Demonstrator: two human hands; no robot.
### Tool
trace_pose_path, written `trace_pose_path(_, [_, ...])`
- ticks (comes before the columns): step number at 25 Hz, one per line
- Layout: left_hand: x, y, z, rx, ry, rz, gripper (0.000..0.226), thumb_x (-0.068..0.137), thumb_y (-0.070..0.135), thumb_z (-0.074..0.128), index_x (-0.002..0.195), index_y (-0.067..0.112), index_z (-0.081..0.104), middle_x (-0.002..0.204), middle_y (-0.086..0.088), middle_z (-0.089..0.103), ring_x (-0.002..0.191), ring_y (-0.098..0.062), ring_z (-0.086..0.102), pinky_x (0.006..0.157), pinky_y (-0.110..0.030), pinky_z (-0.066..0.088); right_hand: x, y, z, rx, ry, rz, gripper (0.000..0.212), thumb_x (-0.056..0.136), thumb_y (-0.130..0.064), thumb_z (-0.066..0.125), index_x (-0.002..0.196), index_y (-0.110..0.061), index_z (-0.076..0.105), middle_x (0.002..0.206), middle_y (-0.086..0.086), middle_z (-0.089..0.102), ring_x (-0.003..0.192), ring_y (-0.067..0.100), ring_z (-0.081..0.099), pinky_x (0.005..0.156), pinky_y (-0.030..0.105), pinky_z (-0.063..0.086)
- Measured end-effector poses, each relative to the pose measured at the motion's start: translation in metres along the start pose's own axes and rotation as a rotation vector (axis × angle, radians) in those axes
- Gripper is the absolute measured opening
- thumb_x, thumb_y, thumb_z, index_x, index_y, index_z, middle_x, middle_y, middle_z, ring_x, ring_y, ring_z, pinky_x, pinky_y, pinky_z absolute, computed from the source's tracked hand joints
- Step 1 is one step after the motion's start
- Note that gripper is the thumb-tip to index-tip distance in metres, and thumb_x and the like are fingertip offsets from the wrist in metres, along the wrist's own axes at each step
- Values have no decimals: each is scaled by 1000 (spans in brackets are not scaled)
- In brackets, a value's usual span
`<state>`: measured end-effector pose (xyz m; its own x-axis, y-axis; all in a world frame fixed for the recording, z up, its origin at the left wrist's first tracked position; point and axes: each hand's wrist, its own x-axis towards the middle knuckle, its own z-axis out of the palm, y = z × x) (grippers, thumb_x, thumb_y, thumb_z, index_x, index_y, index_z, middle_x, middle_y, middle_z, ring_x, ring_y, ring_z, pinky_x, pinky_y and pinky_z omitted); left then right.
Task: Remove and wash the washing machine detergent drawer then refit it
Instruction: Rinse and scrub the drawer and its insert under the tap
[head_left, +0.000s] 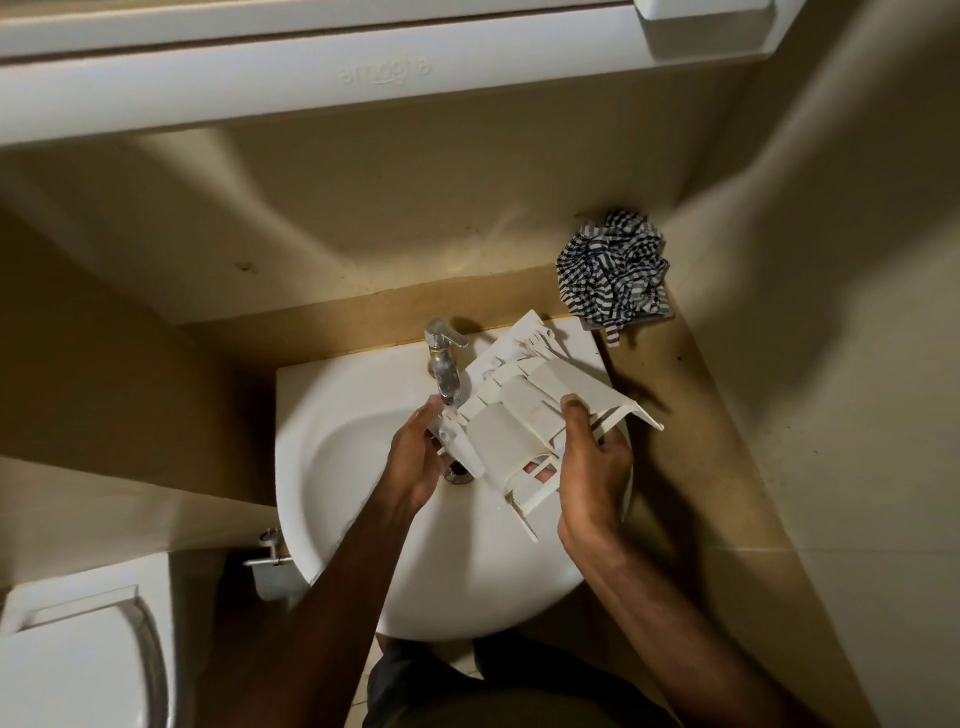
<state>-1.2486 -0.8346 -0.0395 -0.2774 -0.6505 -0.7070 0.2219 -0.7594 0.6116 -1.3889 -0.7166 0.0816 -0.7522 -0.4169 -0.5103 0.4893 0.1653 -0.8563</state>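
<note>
The white plastic detergent drawer (524, 410) is held tilted above the white basin (363, 519), underside up, just right of the chrome tap (444, 358). My right hand (592, 467) grips its right side, thumb on top and fingers underneath, some showing through the slots. My left hand (415, 457) holds the drawer's left edge, close under the tap spout. I cannot tell whether water is running.
A crumpled black-and-white checked cloth (613, 270) lies on the tan counter behind the basin at the right. A toilet lid (78, 665) is at lower left, a white cabinet (311, 67) overhead, and a beige wall closes in on the right.
</note>
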Motion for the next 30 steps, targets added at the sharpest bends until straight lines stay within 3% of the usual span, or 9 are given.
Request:
trace_pose_path(5, [-6,-1,4,-34,-11,35,14,108,19,54,116,10,61,118,-15,66,108,-30,62,99,-48,47,-10,5,0,60,-4,37,26,98,-29,72,124,-22,70,109,2,79,91,24,79,64,37,66])
trace_pose_path(8, [-12,3,1,24,-36,58,13,103,16,53,105,12,66,109,-12,72,103,-29,64,94,-45,48,-11,7,-9,45,-5,50,17,98,-27,72,115,-28,73,106,-1,80,87,22,79,63,38,65])
trace_pose_path(11, [-22,1,-16,124,-59,37,28,93,32,54,100,16,76,111,-13,77,102,-29,69,91,-43,52,-11,11,-24,-11,-26,43,14,96,-26,75,108,-32,72,95,-5,81,78,19,80,55,34,62])
trace_pose_path(14, [-31,-3,-41,276,-87,-45,51,98,56,49,107,19,82,112,-12,79,98,-25,75,90,-42,53,-10,16,-39,-67,-24,55,16,93,-24,77,108,-21,74,92,-1,82,76,23,79,52,34,61])
trace_pose_path(17, [-38,-1,-58,384,-63,-73,58,96,68,52,87,20,83,98,-12,79,87,-25,75,81,-39,52,-10,22,-46,-140,-80,109,10,90,-25,76,94,-17,78,84,1,81,68,19,77,50,29,58])
trace_pose_path(21, [-45,5,-68,333,-115,-174,89,86,77,61,125,-2,70,123,-27,67,106,-46,66,91,-45,52,4,30,-46,-274,-238,208,24,77,-39,75,78,-15,77,70,-1,67,62,16,65,53,28,51])
trace_pose_path(24, [-50,10,-70,198,-246,-199,76,90,76,60,140,20,67,137,-20,68,121,-42,67,96,-49,57,23,40,-36,-384,-379,276,47,64,-47,72,90,-8,74,75,6,65,75,24,61,70,35,48])
trace_pose_path(27, [-51,9,-76,115,-227,-156,72,91,75,60,142,25,65,139,-19,67,123,-39,67,99,-52,56,46,47,-25,-458,-540,356,41,64,-49,69,90,-17,72,85,11,67,84,27,60,79,38,44])
trace_pose_path(30, [-59,4,-78,124,-178,-46,58,90,64,68,135,27,70,138,-18,68,119,-36,70,89,-45,61,74,46,-13,-582,-685,347,33,74,-52,66,91,-26,75,94,6,73,92,29,65,88,40,48])
